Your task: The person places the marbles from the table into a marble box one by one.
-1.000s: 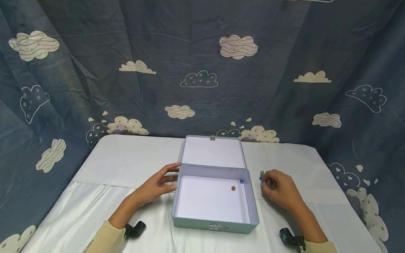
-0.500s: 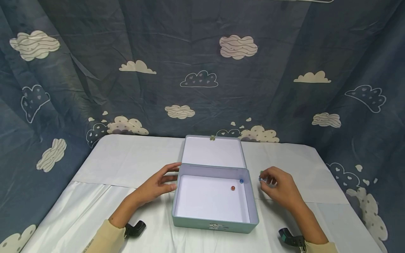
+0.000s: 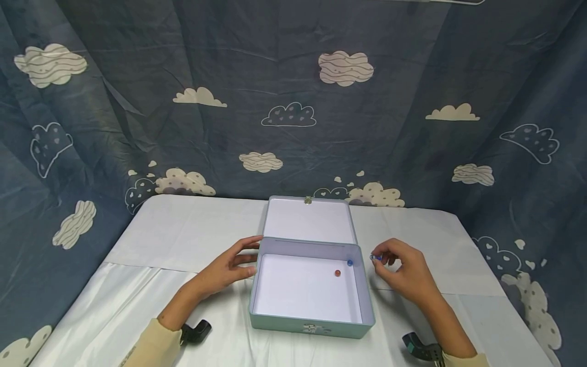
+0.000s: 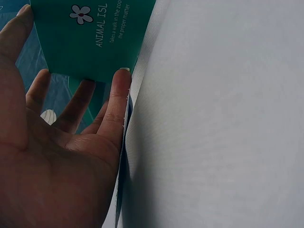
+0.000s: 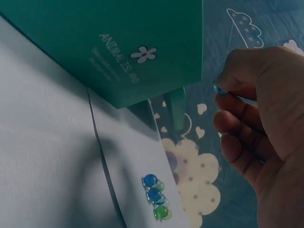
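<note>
A green tin box (image 3: 312, 326) with a white inside stands on the table, its lid (image 3: 309, 220) laid back. One blue marble (image 3: 350, 263) and one reddish-brown marble (image 3: 337, 273) lie inside, near the right wall. My left hand (image 3: 228, 267) touches the box's left side with extended, spread fingers; the left wrist view shows fingertips along the printed green wall. My right hand (image 3: 405, 267) pinches a clear blue marble (image 5: 219, 87) between thumb and forefinger, raised just right of the box. Several blue and green marbles (image 5: 155, 194) lie on the table below it in the right wrist view.
White cloth (image 3: 197, 234) covers the table, with a fold line across it. A dark blue curtain (image 3: 293, 137) with cloud prints hangs behind and at both sides. Black wrist cameras (image 3: 196, 332) are strapped to both wrists.
My right hand has picked a marble from the group on the table, lifting it and shifting slightly left toward the box. The left hand and the box have stayed put.
</note>
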Available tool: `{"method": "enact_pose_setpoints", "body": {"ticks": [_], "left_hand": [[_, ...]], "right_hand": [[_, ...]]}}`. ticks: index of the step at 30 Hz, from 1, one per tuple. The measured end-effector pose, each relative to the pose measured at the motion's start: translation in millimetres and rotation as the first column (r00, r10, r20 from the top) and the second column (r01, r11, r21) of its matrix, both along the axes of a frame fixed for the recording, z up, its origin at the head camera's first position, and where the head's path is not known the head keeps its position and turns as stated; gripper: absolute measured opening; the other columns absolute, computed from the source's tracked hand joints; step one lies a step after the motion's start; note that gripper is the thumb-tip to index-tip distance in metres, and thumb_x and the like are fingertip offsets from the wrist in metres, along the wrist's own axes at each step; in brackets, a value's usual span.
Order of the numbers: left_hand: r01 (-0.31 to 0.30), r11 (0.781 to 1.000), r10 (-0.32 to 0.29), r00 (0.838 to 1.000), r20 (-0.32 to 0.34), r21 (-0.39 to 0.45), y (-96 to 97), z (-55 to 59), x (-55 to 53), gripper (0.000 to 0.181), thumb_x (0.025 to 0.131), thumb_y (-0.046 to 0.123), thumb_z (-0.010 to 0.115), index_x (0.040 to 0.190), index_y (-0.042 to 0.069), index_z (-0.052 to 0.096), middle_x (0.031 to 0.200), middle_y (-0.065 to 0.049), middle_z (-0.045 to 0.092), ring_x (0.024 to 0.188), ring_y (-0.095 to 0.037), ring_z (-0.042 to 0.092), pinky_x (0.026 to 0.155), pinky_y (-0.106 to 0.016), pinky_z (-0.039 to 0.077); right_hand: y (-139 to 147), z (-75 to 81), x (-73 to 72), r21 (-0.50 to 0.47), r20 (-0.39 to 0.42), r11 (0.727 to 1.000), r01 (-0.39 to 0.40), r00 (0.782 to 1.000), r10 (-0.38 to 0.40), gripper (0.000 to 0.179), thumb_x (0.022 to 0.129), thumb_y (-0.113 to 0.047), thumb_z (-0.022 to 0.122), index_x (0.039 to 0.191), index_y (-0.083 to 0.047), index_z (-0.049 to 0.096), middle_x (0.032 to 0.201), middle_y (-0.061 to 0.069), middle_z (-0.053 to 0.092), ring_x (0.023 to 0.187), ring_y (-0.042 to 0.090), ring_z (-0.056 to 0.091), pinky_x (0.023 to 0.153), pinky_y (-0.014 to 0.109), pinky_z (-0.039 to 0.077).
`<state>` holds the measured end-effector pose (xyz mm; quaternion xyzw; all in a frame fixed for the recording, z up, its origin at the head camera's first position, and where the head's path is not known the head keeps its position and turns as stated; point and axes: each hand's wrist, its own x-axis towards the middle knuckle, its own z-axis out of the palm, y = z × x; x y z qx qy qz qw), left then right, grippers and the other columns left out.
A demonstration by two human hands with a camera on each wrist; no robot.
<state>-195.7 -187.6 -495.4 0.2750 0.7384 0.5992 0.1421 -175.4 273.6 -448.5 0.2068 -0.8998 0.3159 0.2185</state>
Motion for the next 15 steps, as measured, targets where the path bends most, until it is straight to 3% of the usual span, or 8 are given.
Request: {"method": "enact_pose_setpoints", "body": {"ticks": [15], "left_hand": [[-0.003,1.0,0.003,1.0,0.012,0.005,-0.2,1.0,0.0,0.074,0.104,0.014,0.07,0.166,0.029,0.033,0.164,-0.011,0.039,0.147,-0.038,0.048,0.107,-0.031,0.051]], "right_hand": [[-14.0,1.5,3.5,-0.014,0.015,1.0,-0.024,1.0,0.024,0.031,0.083,0.007,0.084,0.102,-0.016,0.076,0.092,-0.01,0.069,0.076,0.012,0.06,0.068,0.024,0.054]]}}
